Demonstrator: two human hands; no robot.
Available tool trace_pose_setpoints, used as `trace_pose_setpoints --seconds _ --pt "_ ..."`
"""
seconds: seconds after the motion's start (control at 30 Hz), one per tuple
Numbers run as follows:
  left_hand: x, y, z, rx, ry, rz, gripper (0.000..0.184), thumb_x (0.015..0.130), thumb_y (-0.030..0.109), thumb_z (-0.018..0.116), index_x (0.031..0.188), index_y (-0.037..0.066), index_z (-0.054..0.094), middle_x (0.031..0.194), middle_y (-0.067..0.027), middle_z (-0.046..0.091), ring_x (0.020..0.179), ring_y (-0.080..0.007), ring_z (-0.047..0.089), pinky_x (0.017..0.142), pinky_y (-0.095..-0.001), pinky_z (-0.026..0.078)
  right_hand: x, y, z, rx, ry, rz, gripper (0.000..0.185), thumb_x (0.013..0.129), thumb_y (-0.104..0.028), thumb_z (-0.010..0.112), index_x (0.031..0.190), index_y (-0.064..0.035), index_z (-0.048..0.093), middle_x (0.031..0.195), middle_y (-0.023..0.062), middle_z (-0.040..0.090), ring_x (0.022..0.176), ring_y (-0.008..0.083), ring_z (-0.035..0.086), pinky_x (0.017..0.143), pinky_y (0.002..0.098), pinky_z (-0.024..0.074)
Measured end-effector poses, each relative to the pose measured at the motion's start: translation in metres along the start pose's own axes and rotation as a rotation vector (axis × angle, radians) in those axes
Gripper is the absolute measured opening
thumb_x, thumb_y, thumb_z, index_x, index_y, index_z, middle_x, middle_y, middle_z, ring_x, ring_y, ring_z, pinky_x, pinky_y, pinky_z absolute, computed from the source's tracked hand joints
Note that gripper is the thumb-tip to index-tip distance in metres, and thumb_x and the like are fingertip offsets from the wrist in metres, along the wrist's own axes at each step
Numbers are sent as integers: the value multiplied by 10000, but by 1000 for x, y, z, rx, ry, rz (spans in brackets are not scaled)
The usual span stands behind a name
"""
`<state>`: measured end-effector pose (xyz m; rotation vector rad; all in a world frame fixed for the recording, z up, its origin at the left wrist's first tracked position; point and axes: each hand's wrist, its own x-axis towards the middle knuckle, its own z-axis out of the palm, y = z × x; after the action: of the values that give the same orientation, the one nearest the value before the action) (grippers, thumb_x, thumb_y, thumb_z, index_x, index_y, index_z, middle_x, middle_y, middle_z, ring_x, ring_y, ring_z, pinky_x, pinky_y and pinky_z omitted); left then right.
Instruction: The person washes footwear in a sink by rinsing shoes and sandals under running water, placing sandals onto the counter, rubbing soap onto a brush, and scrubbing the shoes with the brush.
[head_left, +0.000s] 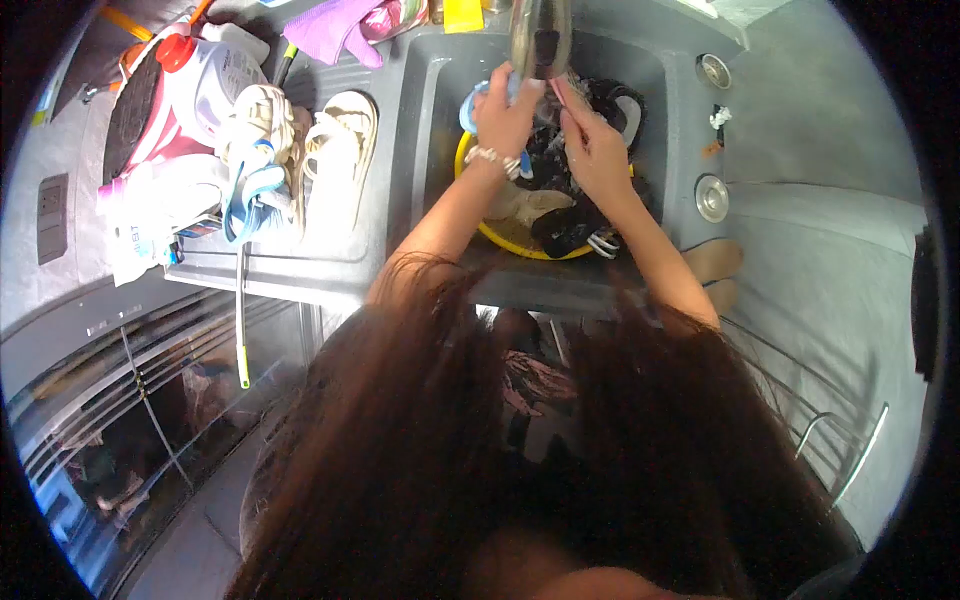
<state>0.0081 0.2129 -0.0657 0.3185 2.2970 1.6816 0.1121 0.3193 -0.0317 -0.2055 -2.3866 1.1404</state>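
Observation:
Both of my hands are over the grey sink (pixel 425 190), just below the tap (pixel 545 38). My left hand (pixel 503 118), with a beaded bracelet at the wrist, has its fingers curled on a light blue item (pixel 470 108), mostly hidden. Close beside it, my right hand (pixel 597 148) pinches at a thin pinkish edge (pixel 558 92) whose kind I cannot make out. Under them is a yellow basin (pixel 502 243) filled with wet footwear. Inside it lie a black shoe (pixel 570 230) and a beige piece (pixel 530 207); a black shoe with a pale edge (pixel 632 115) leans at the right.
On the drainboard stand pale sandals (pixel 345 150), a red-capped detergent bottle (pixel 210 85) and a blue-strapped sandal (pixel 258 195). A thin-handled tool (pixel 242 330) hangs over the front edge. Purple gloves (pixel 330 30) lie behind. Metal drain fittings (pixel 712 198) sit right of the sink.

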Motion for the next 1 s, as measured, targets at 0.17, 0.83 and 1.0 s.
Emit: trace_pose_setpoints --seconds 0.17,0.83,1.0 --pt "3 37 33 307 230 186 506 848 394 551 1239 73 514 1134 -281 514 1110 -450 402 923 -517 342 17 8 -14 -92 14 -13 450 927 -143 502 1367 -232 459 849 191 620 691 357 599 622 403 476" --pt "8 -2 24 183 478 456 259 888 137 410 872 -47 592 882 -227 599 838 -413 545 771 -452 422 -3 26 22 -140 22 281 385 895 -120 520 1277 -153 538 795 253 606 709 415 594 609 466 463" --pt "13 -31 20 -117 381 282 414 970 315 403 1047 -38 605 1003 -231 602 942 -379 541 893 -399 399 -18 23 35 -178 -17 168 459 905 -169 496 1356 -237 444 764 229 599 681 418 593 602 491 474"
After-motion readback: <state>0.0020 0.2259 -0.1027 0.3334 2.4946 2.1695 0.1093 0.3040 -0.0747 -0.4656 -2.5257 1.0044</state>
